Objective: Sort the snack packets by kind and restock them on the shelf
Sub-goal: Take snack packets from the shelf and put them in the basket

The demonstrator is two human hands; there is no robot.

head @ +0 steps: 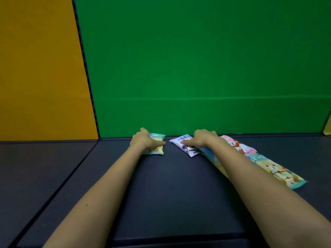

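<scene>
Both arms reach to the back of a dark shelf board [170, 185]. My left hand [145, 140] lies on a teal-and-yellow snack packet [157, 144] near the back wall, thumb across its front. My right hand [202, 139] rests on a white-and-purple packet [182, 142], fingers spread over its top. Behind my right forearm lie a pink packet [240, 146] with a cartoon animal and a larger teal packet [275, 171] further right. Another blue-and-yellow packet [213, 158] shows partly under the forearm.
A green back wall [206, 68] stands straight behind the packets. An orange panel [39, 68] backs the neighbouring bay on the left, past a dark seam [53, 190] in the board. A yellow edge [327, 126] shows at far right.
</scene>
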